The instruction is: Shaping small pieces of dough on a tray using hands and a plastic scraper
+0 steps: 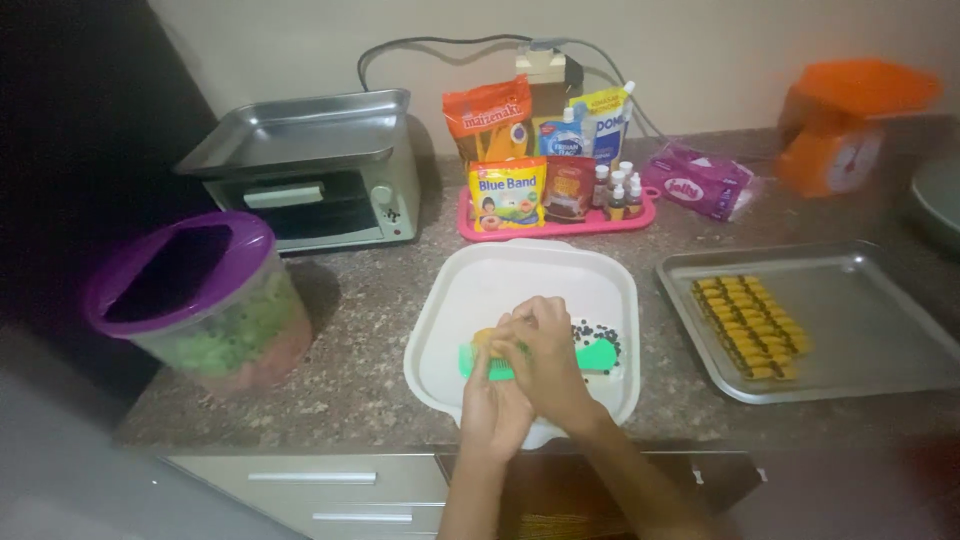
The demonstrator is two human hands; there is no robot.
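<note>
Both hands meet over the white tub (440, 330): my left hand (493, 405) and right hand (545, 360) press together on a green comb (595, 356) and a yellow dough piece (484, 338). Dark bits (600, 335) lie at 3 o'clock of them. I judge hard pressing could tear the dough or tip the tub off the counter's (380, 350) edge.

A green comb (530, 362) is showing bright against the white tub (470, 290), beside a scatter of small black dots (590, 335). The worktop (370, 330) is looking speckled brown-grey. Rows of yellow pieces with dark stripes (750, 325) are lying on a silver tray (880, 330) — far right, an orange scale (840, 130); left, a purple-lidded clear container (195, 300); far, a pink tray (560, 228).
</note>
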